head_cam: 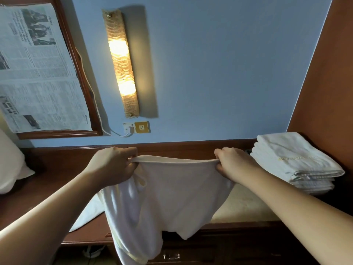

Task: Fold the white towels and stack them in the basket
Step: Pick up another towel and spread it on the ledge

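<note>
the left hand [114, 165] and the right hand [234, 163] each pinch an upper corner of a white towel [172, 196], fingers curled round its top edge, which stretches between them while the rest hangs below the hands over a dark wooden dresser [57, 169]. beyond the right hand sits a stack of folded towels [298, 161]. above the left hand glows a wall lamp [122, 64].

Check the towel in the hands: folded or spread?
Spread, not yet folded: left hand and right hand pinch the towel at its top edge; it hangs loose.
</note>
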